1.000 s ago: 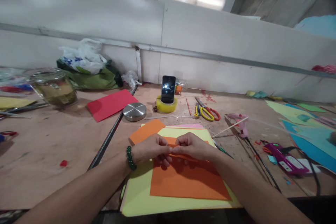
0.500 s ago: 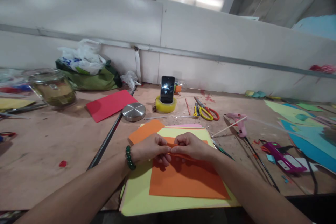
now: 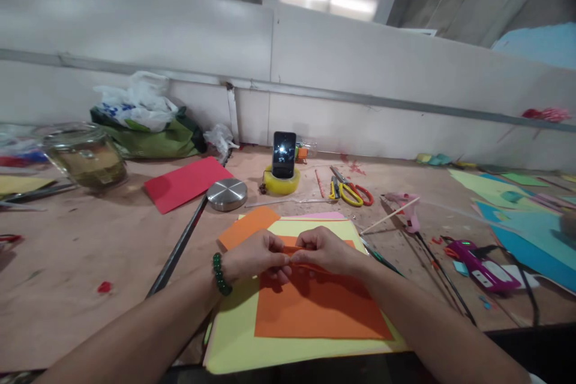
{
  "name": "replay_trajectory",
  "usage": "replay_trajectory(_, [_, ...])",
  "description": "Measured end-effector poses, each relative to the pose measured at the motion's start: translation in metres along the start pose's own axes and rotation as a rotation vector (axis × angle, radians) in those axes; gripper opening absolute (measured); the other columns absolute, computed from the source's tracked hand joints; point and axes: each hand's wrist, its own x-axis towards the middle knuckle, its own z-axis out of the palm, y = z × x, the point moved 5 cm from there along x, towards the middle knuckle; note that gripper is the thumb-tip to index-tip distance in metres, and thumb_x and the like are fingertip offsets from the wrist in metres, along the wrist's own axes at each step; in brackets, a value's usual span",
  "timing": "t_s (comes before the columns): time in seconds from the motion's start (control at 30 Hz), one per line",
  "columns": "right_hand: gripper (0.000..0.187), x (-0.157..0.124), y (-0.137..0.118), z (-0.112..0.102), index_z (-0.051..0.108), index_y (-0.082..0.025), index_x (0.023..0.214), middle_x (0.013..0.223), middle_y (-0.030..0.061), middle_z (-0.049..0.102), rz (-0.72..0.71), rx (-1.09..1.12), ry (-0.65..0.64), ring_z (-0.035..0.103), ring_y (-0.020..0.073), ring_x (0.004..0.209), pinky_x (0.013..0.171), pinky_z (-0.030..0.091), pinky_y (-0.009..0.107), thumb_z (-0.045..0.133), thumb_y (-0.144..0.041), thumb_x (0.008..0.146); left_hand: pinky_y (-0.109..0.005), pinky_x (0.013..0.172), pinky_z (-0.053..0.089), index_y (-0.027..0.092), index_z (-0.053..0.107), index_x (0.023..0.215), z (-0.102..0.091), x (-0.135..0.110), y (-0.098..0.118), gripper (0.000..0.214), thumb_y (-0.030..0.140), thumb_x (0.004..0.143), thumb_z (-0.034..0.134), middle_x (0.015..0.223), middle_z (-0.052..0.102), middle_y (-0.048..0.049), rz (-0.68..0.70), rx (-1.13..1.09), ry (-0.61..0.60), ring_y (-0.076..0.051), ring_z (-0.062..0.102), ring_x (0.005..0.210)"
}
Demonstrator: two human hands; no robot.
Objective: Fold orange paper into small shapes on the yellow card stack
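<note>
My left hand (image 3: 258,257), with a green bead bracelet (image 3: 220,275) at the wrist, pinches one end of a narrow piece of orange paper (image 3: 292,249). The fingers of my right hand (image 3: 328,252) close on the same piece, and the two thumbs almost meet over it. Most of that piece is hidden by the fingers, so its full shape cannot be made out. Directly beneath both hands lies a flat orange sheet (image 3: 315,315) on a stack of pale yellow sheets (image 3: 234,348). Another orange piece of paper (image 3: 249,227) rests at the stack's upper left.
Behind the stack are a round metal lid (image 3: 227,194), a phone (image 3: 284,155) propped on a yellow tape roll (image 3: 281,183), and scissors (image 3: 351,192). Rightward lie a pink glue gun (image 3: 409,215) and a purple device (image 3: 481,267). Red paper (image 3: 184,185) and a glass jar (image 3: 85,159) stand leftward.
The view has shifted slightly, moving the background a little to the left and down. Both hands keep their pinch on the orange paper, with hardly any visible movement.
</note>
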Motion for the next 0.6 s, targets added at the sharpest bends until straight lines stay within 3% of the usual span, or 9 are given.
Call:
replay_trajectory(0.13, [0.042,0.001,-0.008,-0.012,0.058,-0.016,0.072,0.053,-0.0045,0.055,-0.118,0.098,0.066,0.053,0.0098,0.046,0.041,0.041,0.019,0.074,-0.054,0.066,-0.021,0.05,0.046,0.013,0.063,0.06,-0.008,0.001,0.004,0.029,0.034,0.06,0.082,0.058,0.07,-0.0048,0.07,-0.036,0.059,-0.014,0.065,0.053])
replay_trajectory(0.23, [0.046,0.001,-0.018,-0.029,0.063,-0.015,0.089,0.071,-0.0007,0.062,-0.26,0.286,0.104,0.062,0.0135,0.061,0.058,0.051,0.025,0.071,-0.056,0.068,-0.021,0.054,0.047,0.013,0.064,0.06,-0.018,0.001,0.008,0.03,0.036,0.059,0.083,0.062,0.072,-0.0046,0.134,-0.122,0.155,-0.011,0.064,0.054])
replay_trajectory(0.33, [0.054,0.001,-0.022,-0.037,0.061,-0.018,0.102,0.086,0.0015,0.067,-0.32,0.416,0.073,0.068,0.0165,0.072,0.073,0.053,0.031,0.082,-0.043,0.06,-0.019,0.057,0.048,0.014,0.065,0.064,-0.023,0.001,0.011,0.032,0.039,0.056,0.084,0.068,0.073,-0.0043,0.171,-0.209,0.207,-0.011,0.065,0.058])
replay_trajectory(0.43, [0.046,0.001,-0.023,-0.037,0.063,-0.017,0.093,0.082,0.0004,0.067,-0.359,0.393,0.118,0.067,0.0158,0.073,0.075,0.053,0.031,0.085,-0.03,0.055,-0.018,0.055,0.048,0.013,0.067,0.065,-0.022,0.0,0.012,0.033,0.038,0.055,0.085,0.069,0.074,-0.0054,0.193,-0.285,0.216,-0.011,0.065,0.06])
replay_trajectory(0.6, [0.031,0.004,-0.024,-0.029,0.065,-0.017,0.08,0.072,-0.0009,0.066,-0.421,0.435,0.185,0.063,0.0144,0.067,0.073,0.055,0.032,0.082,-0.032,0.059,-0.018,0.055,0.048,0.013,0.07,0.067,-0.019,-0.001,0.011,0.035,0.042,0.056,0.085,0.07,0.074,-0.0061,0.235,-0.275,0.228,-0.012,0.065,0.061])
